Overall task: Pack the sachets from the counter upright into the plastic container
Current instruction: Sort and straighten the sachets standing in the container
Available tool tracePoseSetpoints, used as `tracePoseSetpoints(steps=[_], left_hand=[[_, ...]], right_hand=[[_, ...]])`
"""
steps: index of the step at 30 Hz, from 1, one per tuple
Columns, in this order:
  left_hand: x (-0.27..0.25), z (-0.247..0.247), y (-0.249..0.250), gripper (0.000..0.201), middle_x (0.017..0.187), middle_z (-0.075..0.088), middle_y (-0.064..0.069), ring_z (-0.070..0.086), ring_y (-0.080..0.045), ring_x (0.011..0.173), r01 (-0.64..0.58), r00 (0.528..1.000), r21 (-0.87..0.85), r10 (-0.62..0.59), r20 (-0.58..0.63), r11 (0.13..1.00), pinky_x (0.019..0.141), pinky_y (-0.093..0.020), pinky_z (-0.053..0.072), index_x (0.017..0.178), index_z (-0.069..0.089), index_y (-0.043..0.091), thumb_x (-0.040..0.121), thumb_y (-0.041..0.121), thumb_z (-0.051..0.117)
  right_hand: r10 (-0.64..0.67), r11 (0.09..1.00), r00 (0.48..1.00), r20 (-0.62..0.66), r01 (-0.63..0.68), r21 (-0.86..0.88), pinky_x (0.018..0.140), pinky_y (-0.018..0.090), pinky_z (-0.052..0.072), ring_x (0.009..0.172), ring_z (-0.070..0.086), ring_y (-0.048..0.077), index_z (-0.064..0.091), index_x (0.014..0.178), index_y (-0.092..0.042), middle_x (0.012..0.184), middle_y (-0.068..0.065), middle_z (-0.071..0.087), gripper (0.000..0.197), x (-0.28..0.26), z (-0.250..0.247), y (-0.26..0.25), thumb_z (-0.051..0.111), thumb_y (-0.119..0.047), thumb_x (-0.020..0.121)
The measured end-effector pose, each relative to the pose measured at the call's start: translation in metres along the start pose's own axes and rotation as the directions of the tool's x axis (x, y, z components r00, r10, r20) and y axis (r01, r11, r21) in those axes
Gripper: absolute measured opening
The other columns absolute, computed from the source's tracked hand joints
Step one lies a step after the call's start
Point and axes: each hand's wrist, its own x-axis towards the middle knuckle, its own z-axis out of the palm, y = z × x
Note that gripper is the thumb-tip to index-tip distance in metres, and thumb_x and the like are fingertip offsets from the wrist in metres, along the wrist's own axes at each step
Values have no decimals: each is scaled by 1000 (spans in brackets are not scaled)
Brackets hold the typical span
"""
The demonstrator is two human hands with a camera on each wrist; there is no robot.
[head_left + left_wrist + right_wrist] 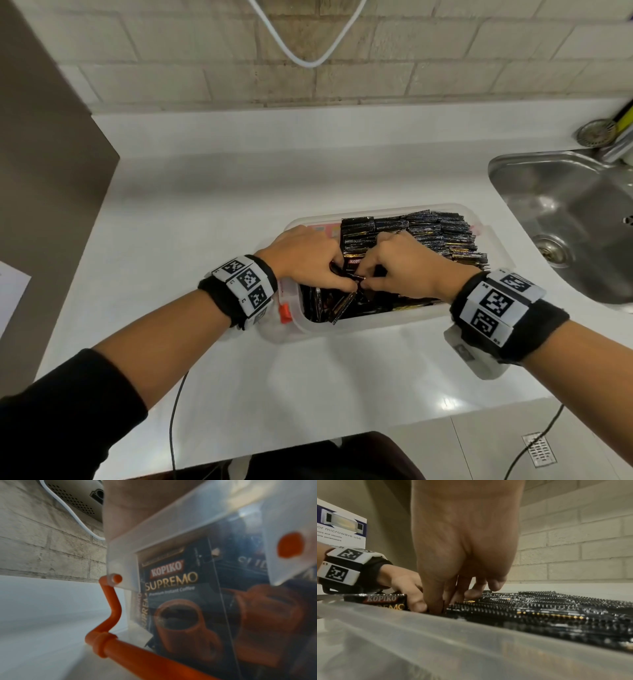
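Note:
A clear plastic container [376,324] lies on the white counter [205,205]. Black Kopiko sachets [431,229] stand upright in tight rows in its right part; at the near left several lean loosely [342,305]. Both hands are inside, over the middle. My left hand [344,278] and right hand [371,279] meet thumb to thumb and pinch a sachet [357,276] between them. In the right wrist view the right hand [440,608] has its fingers down among the sachet tops [539,609], beside a tilted sachet [385,601]. The left wrist view shows sachets [175,588] through the container's end wall; the fingers are hidden.
A steel sink [565,219] is set into the counter just right of the container. An orange latch [285,313] hangs at the container's left end. A white cable [308,63] loops on the brick wall. A brown panel [44,171] bounds the left side.

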Motion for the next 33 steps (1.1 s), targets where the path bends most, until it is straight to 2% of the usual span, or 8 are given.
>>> tracePoseSetpoints(steps=[6,12,15,18,21,24,29,33], left_hand=[[0,1,-2,39,54,50,13,47,-1,56,2,999,-58,1,49,998,56,-26,28,77,56,41,70,79,50],[0,0,0,67,49,48,13,46,-1,50,37,999,-56,-37,10,998,51,-25,25,64,57,31,68,93,33],[1,1,0,61,47,47,13,44,0,50,34,999,-72,-34,-7,997,51,-25,24,58,52,32,75,88,35],[0,2,-1,44,49,51,29,37,2,48,27,999,-103,-29,-24,994,50,-23,21,56,51,40,80,77,52],[3,4,-2,55,44,45,13,40,-4,45,43,999,-87,-44,-3,995,50,-24,25,55,55,26,77,77,55],[4,5,-2,64,46,47,12,45,-9,47,64,997,-69,-61,37,996,50,-25,30,64,67,18,74,80,51],[4,5,-1,66,51,53,11,52,-11,52,91,995,-54,-89,37,994,52,-26,32,66,65,20,65,82,46],[2,6,-1,58,50,49,10,46,-4,51,82,996,-38,-83,-18,996,50,-25,27,59,54,26,64,82,43]], right_hand=[[15,987,990,-142,8,158,76,33,40,87,44,14,68,84,-17,80,-6,67,9,-6,-3,-2,71,-25,85],[60,983,990,-125,-37,179,68,33,34,85,44,16,57,80,-21,75,-6,58,14,-10,-8,0,71,-24,81],[70,977,987,-142,-40,209,71,37,42,84,52,21,58,84,-16,80,0,62,14,-11,-10,-1,71,-22,83],[78,975,975,-209,-31,221,69,35,42,80,54,22,60,92,-16,82,0,65,15,-13,-16,1,71,-21,84],[79,980,969,-236,-33,195,74,38,45,86,52,21,64,96,-20,85,-1,66,14,-15,-24,5,71,-24,84],[76,986,979,-192,-45,159,81,39,46,91,52,20,71,98,-24,88,-3,67,11,-13,-28,6,71,-27,87],[92,995,984,-151,-84,55,85,36,46,96,53,19,66,113,-25,95,-3,64,24,-2,-19,-2,71,-26,90],[84,996,980,-181,-90,-26,87,36,44,101,52,21,60,103,-22,96,-8,53,20,4,-10,-8,70,-21,86]])
